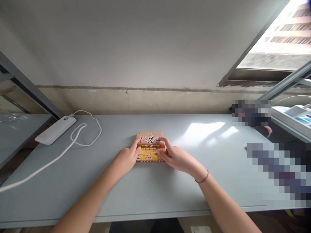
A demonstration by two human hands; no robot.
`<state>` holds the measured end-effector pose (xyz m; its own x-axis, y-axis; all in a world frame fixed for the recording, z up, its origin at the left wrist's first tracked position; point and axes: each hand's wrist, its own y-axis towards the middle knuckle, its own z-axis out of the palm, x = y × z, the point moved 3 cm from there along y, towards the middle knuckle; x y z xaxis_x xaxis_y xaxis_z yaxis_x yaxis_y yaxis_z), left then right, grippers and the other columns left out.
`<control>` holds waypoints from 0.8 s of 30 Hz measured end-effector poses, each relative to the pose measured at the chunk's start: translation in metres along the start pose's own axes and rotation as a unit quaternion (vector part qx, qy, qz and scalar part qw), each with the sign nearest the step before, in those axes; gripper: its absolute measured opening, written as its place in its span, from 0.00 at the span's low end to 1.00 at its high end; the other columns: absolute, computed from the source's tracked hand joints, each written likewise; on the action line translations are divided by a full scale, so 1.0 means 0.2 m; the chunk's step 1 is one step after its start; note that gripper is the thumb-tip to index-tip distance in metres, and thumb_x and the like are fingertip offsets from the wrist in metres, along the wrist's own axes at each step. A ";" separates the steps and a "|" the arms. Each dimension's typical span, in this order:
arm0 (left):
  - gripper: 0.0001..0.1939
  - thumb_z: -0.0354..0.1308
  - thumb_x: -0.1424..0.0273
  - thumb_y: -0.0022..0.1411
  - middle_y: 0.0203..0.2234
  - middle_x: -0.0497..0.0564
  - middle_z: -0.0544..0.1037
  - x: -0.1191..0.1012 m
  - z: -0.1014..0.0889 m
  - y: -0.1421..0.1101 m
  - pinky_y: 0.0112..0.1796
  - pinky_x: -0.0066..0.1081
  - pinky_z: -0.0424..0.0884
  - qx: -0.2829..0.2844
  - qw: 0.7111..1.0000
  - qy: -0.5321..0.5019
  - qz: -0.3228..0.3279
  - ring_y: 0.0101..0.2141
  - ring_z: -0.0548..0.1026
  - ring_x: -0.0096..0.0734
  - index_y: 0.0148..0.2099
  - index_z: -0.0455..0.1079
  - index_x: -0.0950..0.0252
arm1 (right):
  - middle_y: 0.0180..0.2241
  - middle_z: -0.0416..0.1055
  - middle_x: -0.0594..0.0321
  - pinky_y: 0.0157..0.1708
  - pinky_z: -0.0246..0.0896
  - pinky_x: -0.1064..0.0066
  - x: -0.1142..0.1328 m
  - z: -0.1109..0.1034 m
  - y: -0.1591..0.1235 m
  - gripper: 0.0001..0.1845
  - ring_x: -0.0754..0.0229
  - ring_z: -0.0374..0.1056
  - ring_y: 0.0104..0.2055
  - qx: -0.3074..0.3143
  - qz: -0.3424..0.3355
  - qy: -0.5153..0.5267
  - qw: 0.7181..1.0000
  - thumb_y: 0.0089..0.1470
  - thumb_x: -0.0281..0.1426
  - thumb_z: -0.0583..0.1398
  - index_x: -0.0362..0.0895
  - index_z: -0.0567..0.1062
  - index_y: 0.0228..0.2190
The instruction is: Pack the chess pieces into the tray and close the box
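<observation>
A small orange and yellow Chinese chess box (150,142) lies flat on the grey table (155,194), near its middle. My left hand (126,158) grips the box's left edge, thumb on the lid. On the right edge sits my right hand (178,158), fingers curled over the lid's side. A thin red band circles my right wrist. Both hands hold the box against the tabletop.
A white power bank (55,129) lies at the back left, its white cable (80,137) looping and running to the table's left front edge. A wall rises behind the table. Metal shelf frames stand left and right, and a window (279,42) is upper right.
</observation>
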<state>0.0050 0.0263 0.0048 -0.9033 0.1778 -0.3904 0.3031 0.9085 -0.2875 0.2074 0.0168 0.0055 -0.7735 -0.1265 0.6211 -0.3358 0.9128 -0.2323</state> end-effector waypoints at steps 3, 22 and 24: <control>0.24 0.32 0.65 0.69 0.19 0.49 0.72 0.00 0.02 0.04 0.25 0.27 0.59 -0.037 0.998 0.044 -0.003 0.22 0.72 0.37 0.63 0.52 0.63 | 0.26 0.71 0.64 0.22 0.50 0.71 -0.02 0.01 0.02 0.20 0.62 0.57 0.19 -0.013 0.003 0.002 1.000 0.60 0.39 0.44 0.49 0.54 0.52; 0.18 0.37 0.65 0.68 0.29 0.54 0.78 0.22 -0.12 0.31 0.28 0.29 0.60 -0.195 0.974 0.112 0.008 0.31 0.76 0.39 0.40 0.68 0.62 | 0.32 0.75 0.55 0.25 0.48 0.72 -0.21 -0.09 0.28 0.20 0.58 0.69 0.31 -0.182 0.120 -0.258 0.941 0.62 0.36 0.45 0.43 0.73 0.34; 0.18 0.39 0.64 0.68 0.30 0.55 0.78 0.26 -0.12 0.37 0.28 0.29 0.59 -0.195 0.973 0.121 0.017 0.31 0.76 0.39 0.34 0.68 0.63 | 0.33 0.75 0.54 0.25 0.47 0.71 -0.22 -0.09 0.33 0.20 0.57 0.70 0.32 -0.184 0.118 -0.268 0.938 0.61 0.36 0.46 0.43 0.75 0.33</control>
<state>-0.0272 0.1115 -0.0147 -0.9540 0.2517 -0.1628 0.2389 0.9664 0.0943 0.2286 0.0903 -0.0239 -0.9953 0.0100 0.0968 0.0118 0.9998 0.0187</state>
